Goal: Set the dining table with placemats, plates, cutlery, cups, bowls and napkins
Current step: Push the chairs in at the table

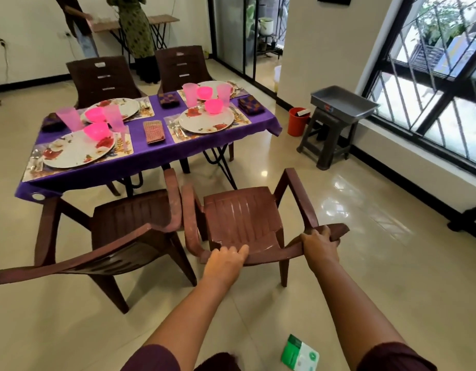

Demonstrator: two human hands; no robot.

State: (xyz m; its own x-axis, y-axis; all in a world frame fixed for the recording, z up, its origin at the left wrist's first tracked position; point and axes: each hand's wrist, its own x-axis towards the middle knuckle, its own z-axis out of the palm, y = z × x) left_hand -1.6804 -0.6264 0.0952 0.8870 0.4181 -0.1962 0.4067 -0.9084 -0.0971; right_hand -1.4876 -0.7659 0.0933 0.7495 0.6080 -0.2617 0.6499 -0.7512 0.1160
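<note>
A dining table (pixel 151 153) under a purple cloth stands set for four in a tiled room beside barred windows (pixel 432 84); in front of it a person grips the top edge of a brown plastic chair's (pixel 239 218) backrest with both hands, a second chair (pixel 129 226) of the same kind touching it armrest to armrest on the left; two more chairs (pixel 105 79) stand at the table's far side, and two other people stand at a narrow side table (pixel 161 20) against the back wall; a grey stool (pixel 325 140) near the window carries a grey tray (pixel 344 103) with a small red-and-blue label too blurred to read, a red bucket (pixel 297 121) just beside it; on the table each floral placemat (pixel 124 145) bears a flowered plate (pixel 78 148) with cutlery (pixel 175 127) alongside, pink bowls (pixel 97 129) and pink cups (pixel 68 117) standing at the plates, folded napkins (pixel 154 132) lying between the settings; the left hand (pixel 226 261) rests over the backrest's edge with fingers pressed together and curled onto it; the right hand (pixel 319 243) clasps the backrest's right corner, fingers wrapped over it; a green-and-white packet (pixel 299 353) lies on the floor near the person, its print illegible.
</note>
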